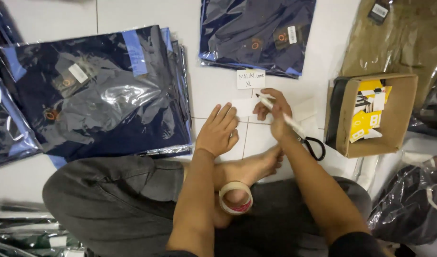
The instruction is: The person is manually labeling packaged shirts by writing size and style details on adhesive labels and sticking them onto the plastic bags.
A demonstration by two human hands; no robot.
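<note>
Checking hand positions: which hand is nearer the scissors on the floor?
Right. The right hand, holding a marker, is just up-left of the scissors; the left hand rests farther left.

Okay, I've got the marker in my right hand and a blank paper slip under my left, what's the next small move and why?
Probably lower the marker tip onto the blank slip and begin writing. The right hand holds the marker just above it, the left hand lies flat at the slip's edge, and a written label already sits beside the navy packet.

White marker; white paper slips; navy bagged shirts with blue tape strips; brown box; black scissors; beige tape roll; grey trousers.
</note>
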